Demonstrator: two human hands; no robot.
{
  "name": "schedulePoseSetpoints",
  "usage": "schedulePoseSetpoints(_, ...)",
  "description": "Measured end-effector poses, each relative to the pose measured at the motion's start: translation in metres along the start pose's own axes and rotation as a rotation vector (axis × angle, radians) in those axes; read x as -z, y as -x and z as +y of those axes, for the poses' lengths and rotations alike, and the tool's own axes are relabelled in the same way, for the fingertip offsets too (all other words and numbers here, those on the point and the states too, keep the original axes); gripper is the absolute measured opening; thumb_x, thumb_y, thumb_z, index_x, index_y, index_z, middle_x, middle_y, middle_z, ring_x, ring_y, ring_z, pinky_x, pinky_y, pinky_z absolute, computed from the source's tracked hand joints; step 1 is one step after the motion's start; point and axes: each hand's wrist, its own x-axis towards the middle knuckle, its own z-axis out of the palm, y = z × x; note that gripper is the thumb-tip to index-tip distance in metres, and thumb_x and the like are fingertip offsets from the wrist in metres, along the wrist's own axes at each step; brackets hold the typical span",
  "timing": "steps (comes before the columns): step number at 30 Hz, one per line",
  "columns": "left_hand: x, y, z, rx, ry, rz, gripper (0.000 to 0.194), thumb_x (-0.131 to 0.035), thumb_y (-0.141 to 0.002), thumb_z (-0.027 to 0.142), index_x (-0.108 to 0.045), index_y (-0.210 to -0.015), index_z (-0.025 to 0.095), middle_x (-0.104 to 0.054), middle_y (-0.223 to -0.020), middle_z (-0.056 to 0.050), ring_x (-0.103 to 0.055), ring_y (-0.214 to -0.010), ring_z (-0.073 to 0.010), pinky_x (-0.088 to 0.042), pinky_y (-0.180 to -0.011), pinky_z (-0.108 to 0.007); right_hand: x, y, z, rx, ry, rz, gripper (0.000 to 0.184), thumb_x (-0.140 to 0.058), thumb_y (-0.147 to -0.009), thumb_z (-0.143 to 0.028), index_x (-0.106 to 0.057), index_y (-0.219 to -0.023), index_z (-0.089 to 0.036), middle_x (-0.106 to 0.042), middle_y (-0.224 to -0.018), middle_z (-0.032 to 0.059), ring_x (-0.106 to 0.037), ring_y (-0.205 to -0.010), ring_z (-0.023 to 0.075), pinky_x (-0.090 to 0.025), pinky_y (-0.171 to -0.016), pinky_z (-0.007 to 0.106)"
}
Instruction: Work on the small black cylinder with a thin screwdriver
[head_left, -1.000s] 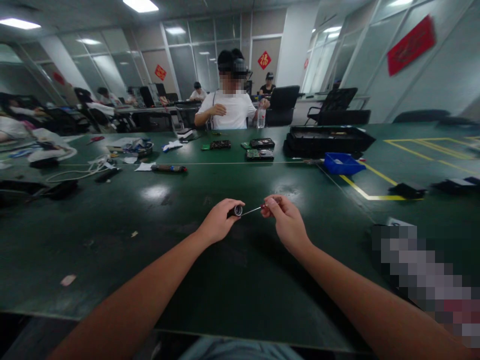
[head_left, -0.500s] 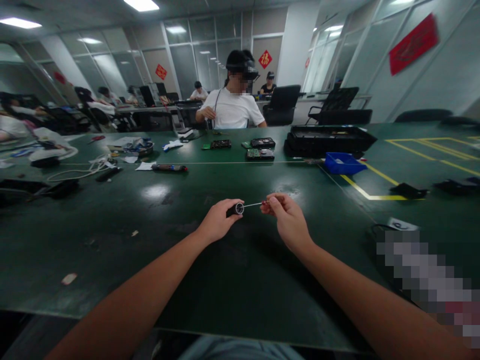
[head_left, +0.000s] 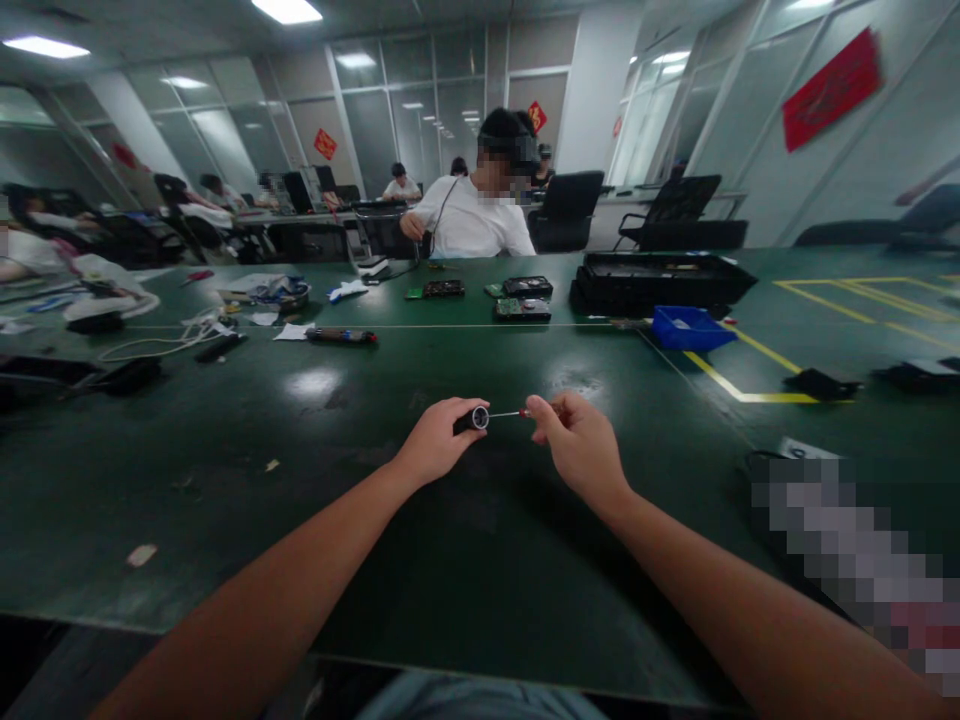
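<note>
My left hand [head_left: 435, 440] is closed round a short black cylinder [head_left: 478, 418], whose round silver-rimmed end faces right. In my right hand [head_left: 583, 448] is a screwdriver [head_left: 507, 413] with a thin metal shaft and a reddish handle end; fingers and thumb pinch its handle, which is mostly hidden. The shaft points left, and its tip reaches the rimmed end of the cylinder. Whether the tip is inside or only against it, I cannot tell. Both hands are held over the green table [head_left: 450, 580].
Ahead lie circuit-board devices [head_left: 523, 309], an electric screwdriver-like tool [head_left: 341, 337], a blue bin [head_left: 691, 328] and a long black tray [head_left: 660, 283]. A white cable [head_left: 161, 340] lies left. A person in a white shirt [head_left: 480, 220] sits opposite. A blurred-out object [head_left: 847, 550] is at right.
My right-hand fingers have shifted on the screwdriver handle, curling in more. The left hand and the cylinder hold still. The person opposite has leaned to the right with head lowered.
</note>
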Motion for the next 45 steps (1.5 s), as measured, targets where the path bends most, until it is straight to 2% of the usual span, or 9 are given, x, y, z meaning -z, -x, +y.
schedulePoseSetpoints(3,0.0,0.0,-0.001,-0.022,-0.015,-0.002,0.038,-0.07,-0.086,0.021,-0.066,-0.123,0.022,-0.069,-0.117,-0.005,-0.062,-0.111,-0.0225,-0.045,-0.101,-0.039,0.002,0.001,-0.003,0.021,0.122,0.018,0.05,-0.058,-0.09,-0.06,-0.05,-0.056,-0.024,-0.056,-0.047,-0.0012,-0.053,-0.047,0.0155,-0.038,-0.053,0.031)
schedulePoseSetpoints(6,0.0,0.0,-0.002,-0.023,-0.015,-0.008,0.037,-0.07,-0.086,0.021,-0.066,-0.123,0.022,-0.069,-0.116,-0.005,-0.062,-0.11,-0.0217,-0.045,-0.1,-0.038,0.002,0.001,-0.001,0.048,0.152,0.01,0.048,-0.057,-0.091,-0.058,-0.05,-0.058,-0.024,-0.057,-0.049,-0.001,-0.052,-0.048,0.0156,-0.037,-0.053,0.031)
schedulePoseSetpoints(15,0.001,0.0,0.001,-0.022,-0.003,-0.035,0.036,-0.07,-0.085,0.02,-0.067,-0.121,0.023,-0.069,-0.115,-0.005,-0.063,-0.109,-0.0226,-0.046,-0.098,-0.039,0.003,0.005,-0.004,0.217,0.038,-0.143,0.01,-0.059,-0.089,-0.031,-0.063,-0.093,-0.024,-0.073,-0.091,0.0054,-0.069,-0.085,0.0229,-0.051,-0.076,0.037)
schedulePoseSetpoints(21,0.001,0.0,0.0,-0.012,-0.006,-0.022,0.036,-0.07,-0.085,0.021,-0.067,-0.122,0.023,-0.069,-0.118,-0.006,-0.063,-0.111,-0.0228,-0.046,-0.101,-0.039,0.002,0.004,-0.003,0.143,0.149,-0.151,0.034,-0.041,-0.1,-0.044,-0.067,-0.091,-0.024,-0.062,-0.061,0.0002,-0.061,-0.059,0.0194,-0.043,-0.06,0.034)
schedulePoseSetpoints(25,0.001,0.001,-0.001,-0.017,-0.008,-0.024,0.037,-0.07,-0.085,0.021,-0.066,-0.122,0.023,-0.069,-0.117,-0.005,-0.062,-0.11,-0.0222,-0.046,-0.099,-0.038,0.002,0.006,-0.005,0.168,0.073,-0.154,0.02,-0.05,-0.094,-0.031,-0.059,-0.11,-0.024,-0.067,-0.077,0.0018,-0.064,-0.07,0.0205,-0.045,-0.065,0.034)
schedulePoseSetpoints(29,0.0,0.0,0.0,-0.018,-0.004,-0.021,0.036,-0.07,-0.085,0.021,-0.067,-0.121,0.022,-0.069,-0.116,-0.005,-0.063,-0.109,-0.0223,-0.046,-0.099,-0.038,0.002,0.007,-0.006,0.186,0.032,-0.172,0.012,-0.051,-0.093,-0.03,-0.057,-0.102,-0.025,-0.067,-0.086,0.0031,-0.064,-0.078,0.0214,-0.047,-0.071,0.035)
schedulePoseSetpoints(37,0.001,0.0,0.0,0.014,0.01,0.003,0.038,-0.071,-0.085,0.02,-0.066,-0.122,0.022,-0.069,-0.118,-0.005,-0.062,-0.111,-0.0224,-0.045,-0.102,-0.039,-0.002,0.004,0.005,0.16,-0.023,-0.083,0.02,-0.057,-0.092,-0.035,-0.056,-0.109,-0.025,-0.068,-0.093,0.0045,-0.065,-0.083,0.0221,-0.048,-0.075,0.036)
schedulePoseSetpoints(42,0.001,0.0,-0.003,0.02,0.014,-0.004,0.037,-0.071,-0.085,0.019,-0.066,-0.122,0.022,-0.069,-0.117,-0.004,-0.062,-0.11,-0.0212,-0.046,-0.101,-0.037,0.0,0.003,0.004,0.086,0.006,-0.178,0.029,-0.041,-0.1,-0.042,-0.062,-0.092,-0.024,-0.061,-0.068,0.0003,-0.06,-0.065,0.0192,-0.044,-0.063,0.033)
schedulePoseSetpoints(45,0.0,0.0,-0.004,0.012,0.015,-0.004,0.037,-0.071,-0.085,0.019,-0.067,-0.121,0.022,-0.069,-0.117,-0.004,-0.062,-0.11,-0.0211,-0.045,-0.101,-0.037,-0.001,0.003,0.004,0.084,-0.012,-0.167,0.019,-0.046,-0.098,-0.038,-0.059,-0.103,-0.024,-0.061,-0.071,-0.0006,-0.06,-0.065,0.0189,-0.044,-0.063,0.032)
